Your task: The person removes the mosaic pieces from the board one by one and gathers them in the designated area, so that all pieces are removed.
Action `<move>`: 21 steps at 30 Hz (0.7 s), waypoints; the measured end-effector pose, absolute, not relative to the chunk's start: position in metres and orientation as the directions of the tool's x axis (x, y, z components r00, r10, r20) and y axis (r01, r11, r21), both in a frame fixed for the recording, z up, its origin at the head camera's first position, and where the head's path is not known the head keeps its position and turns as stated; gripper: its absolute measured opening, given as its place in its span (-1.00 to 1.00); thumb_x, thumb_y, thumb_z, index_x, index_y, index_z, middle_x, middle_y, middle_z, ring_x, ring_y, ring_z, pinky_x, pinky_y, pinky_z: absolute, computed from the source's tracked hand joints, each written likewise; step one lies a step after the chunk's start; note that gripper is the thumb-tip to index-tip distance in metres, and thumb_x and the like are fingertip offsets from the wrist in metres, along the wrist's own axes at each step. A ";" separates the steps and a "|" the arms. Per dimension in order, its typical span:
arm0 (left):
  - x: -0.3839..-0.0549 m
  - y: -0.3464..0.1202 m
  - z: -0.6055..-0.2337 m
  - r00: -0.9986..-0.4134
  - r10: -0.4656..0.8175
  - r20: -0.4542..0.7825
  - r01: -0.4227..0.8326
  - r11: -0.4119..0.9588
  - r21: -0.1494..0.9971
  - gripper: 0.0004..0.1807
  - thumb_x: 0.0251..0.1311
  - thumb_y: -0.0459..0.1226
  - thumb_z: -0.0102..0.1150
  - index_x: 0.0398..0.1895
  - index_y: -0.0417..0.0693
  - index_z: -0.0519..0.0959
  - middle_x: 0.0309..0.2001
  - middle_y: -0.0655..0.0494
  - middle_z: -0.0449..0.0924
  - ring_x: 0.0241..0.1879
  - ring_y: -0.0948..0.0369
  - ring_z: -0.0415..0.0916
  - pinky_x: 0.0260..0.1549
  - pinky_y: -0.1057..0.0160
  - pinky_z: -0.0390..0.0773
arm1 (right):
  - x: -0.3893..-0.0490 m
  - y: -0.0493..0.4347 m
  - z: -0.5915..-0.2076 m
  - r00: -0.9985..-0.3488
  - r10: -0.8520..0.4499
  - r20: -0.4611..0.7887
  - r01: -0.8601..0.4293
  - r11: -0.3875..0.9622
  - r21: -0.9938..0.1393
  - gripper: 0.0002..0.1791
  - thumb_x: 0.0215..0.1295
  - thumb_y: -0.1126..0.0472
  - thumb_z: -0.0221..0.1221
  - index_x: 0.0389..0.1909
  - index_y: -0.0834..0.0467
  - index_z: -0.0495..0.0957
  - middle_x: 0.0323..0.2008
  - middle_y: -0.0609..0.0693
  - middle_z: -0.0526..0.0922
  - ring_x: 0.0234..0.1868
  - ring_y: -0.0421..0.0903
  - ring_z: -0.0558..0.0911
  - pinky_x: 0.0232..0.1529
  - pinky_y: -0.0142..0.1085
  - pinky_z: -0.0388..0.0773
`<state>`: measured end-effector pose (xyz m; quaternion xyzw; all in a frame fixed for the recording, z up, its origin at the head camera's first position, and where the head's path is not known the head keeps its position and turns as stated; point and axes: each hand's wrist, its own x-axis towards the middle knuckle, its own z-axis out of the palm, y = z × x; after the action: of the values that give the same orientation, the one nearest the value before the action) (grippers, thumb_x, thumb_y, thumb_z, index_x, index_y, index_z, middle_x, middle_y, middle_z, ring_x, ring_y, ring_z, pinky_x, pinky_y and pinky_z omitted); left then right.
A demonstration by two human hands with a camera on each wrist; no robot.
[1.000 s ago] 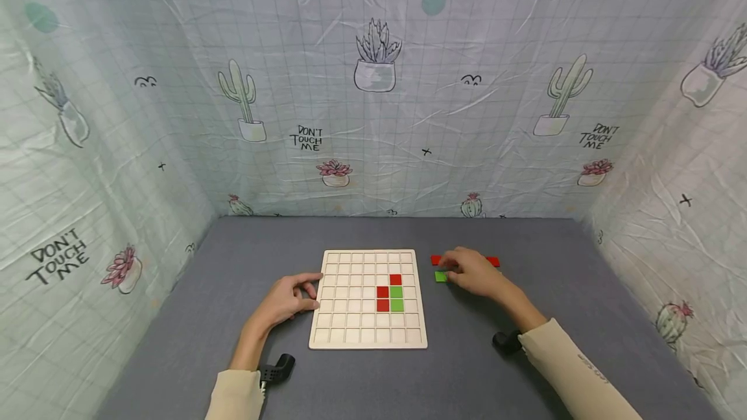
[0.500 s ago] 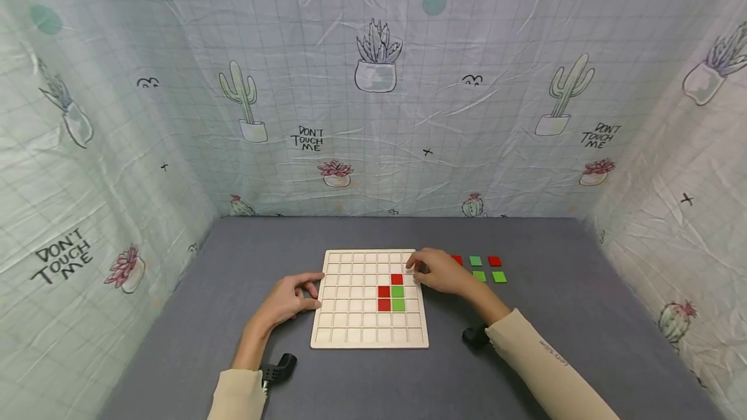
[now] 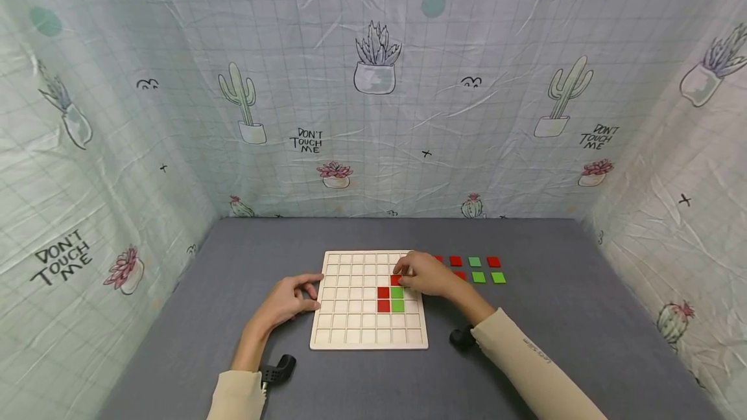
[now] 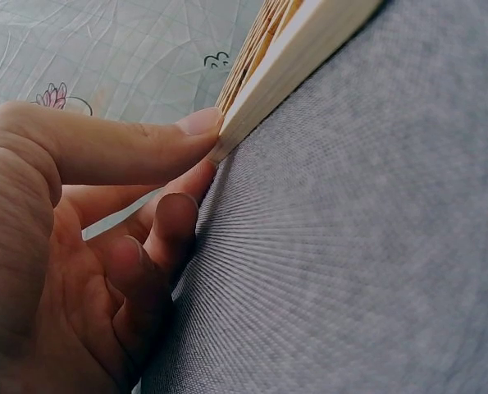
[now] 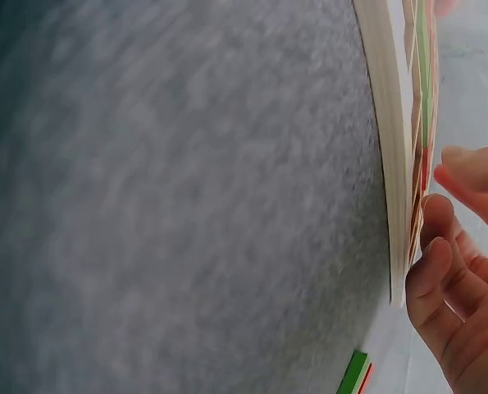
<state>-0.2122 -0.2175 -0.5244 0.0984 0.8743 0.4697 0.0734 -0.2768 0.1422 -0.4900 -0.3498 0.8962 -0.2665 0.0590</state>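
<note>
A pale wooden grid board [image 3: 353, 321] lies on the grey table, with red and green square tiles in its right part. My left hand [image 3: 284, 299] rests at the board's left edge, thumb and forefinger touching it apart from each other, other fingers loosely bent. In the left wrist view the thumb [image 4: 170, 144] presses the wooden rim [image 4: 276, 70]. Over the board's right part, my right hand [image 3: 428, 274] has bent fingers by a red tile [image 3: 395, 280], partly covering it. In the right wrist view a red patch shows under the thumb [image 5: 477, 168]; whether it is a held tile I cannot tell.
Loose tiles lie in two rows right of the board, among them a red tile [image 3: 493, 262] and a green tile [image 3: 498, 277]; my right hand partly hides others. A cloth backdrop [image 3: 373, 148] printed with cacti closes off the table's back and sides.
My right hand has moved left from the loose tiles, over the board's right edge, to the red tile there. More loose tiles now show. My left hand stays put.
</note>
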 end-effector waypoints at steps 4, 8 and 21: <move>-0.212 -0.218 -0.525 -0.970 0.240 -0.032 0.107 0.541 0.834 -0.37 0.13 -0.30 0.48 0.33 -0.09 0.57 -0.24 0.01 0.64 -0.73 0.35 0.21 -0.71 0.30 0.37 | -0.277 0.138 -0.491 -0.743 -0.664 0.085 -0.603 0.608 -0.517 -0.83 0.30 0.31 0.30 -0.13 0.12 0.77 -0.17 -0.02 0.74 -0.19 -0.14 0.62 -0.16 -0.27 0.58; -0.212 -0.218 -0.525 -0.971 0.237 -0.036 0.100 0.537 0.837 -0.37 0.13 -0.31 0.48 0.33 -0.08 0.57 -0.24 0.02 0.64 -0.73 0.35 0.20 -0.72 0.30 0.37 | -0.277 0.135 -0.491 -0.739 -0.668 0.086 -0.615 0.617 -0.491 -0.82 0.31 0.32 0.31 -0.11 0.13 0.77 -0.18 -0.01 0.73 -0.18 -0.11 0.62 -0.16 -0.26 0.58; -0.213 -0.217 -0.525 -0.973 0.225 -0.048 0.081 0.532 0.843 -0.37 0.12 -0.32 0.48 0.33 -0.05 0.58 -0.23 0.03 0.64 -0.73 0.36 0.21 -0.71 0.30 0.38 | -0.280 0.130 -0.491 -0.780 -0.625 0.036 -0.559 0.670 -0.489 -0.83 0.31 0.33 0.32 -0.12 0.09 0.75 -0.19 -0.04 0.72 -0.18 -0.13 0.61 -0.15 -0.24 0.57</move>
<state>-0.2125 -0.2169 -0.5247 0.0876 0.8718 0.4759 0.0755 -0.2804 0.1304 -0.4913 -0.3249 0.9112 -0.2443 0.0673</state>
